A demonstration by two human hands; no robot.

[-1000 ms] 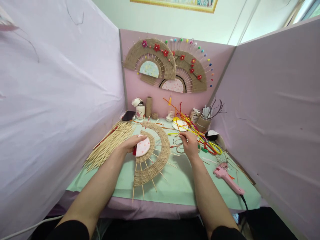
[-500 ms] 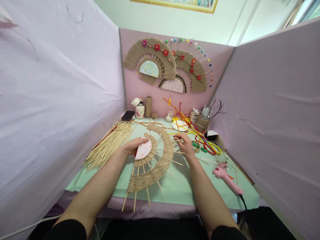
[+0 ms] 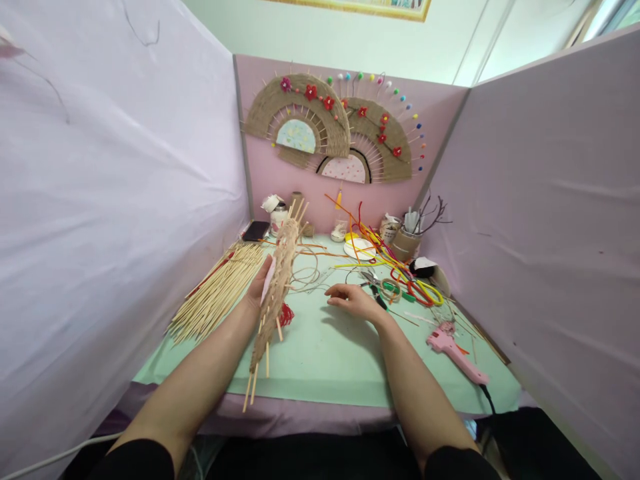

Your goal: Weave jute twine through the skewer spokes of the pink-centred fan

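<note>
My left hand grips a woven twine fan by its pink-and-white centre. The fan is turned nearly edge-on, with thin bamboo sticks poking out at its top and bottom. My right hand is to the right of the fan, above the green tabletop, holding nothing; its fingers are loosely bent, with a gap to the thumb. A loose loop of twine trails behind the fan. Partly hidden by the fan, a bundle of red cord shows low on its right side.
Bamboo sticks are heaped at left, near a phone. Pliers, scissors and coloured pipe cleaners lie at right, beyond a pink glue gun. Two finished fans hang on the back panel.
The fan has swung from facing me to nearly edge-on in my left hand. My right hand has let go of its sticks and moved down and left, nearer me.
</note>
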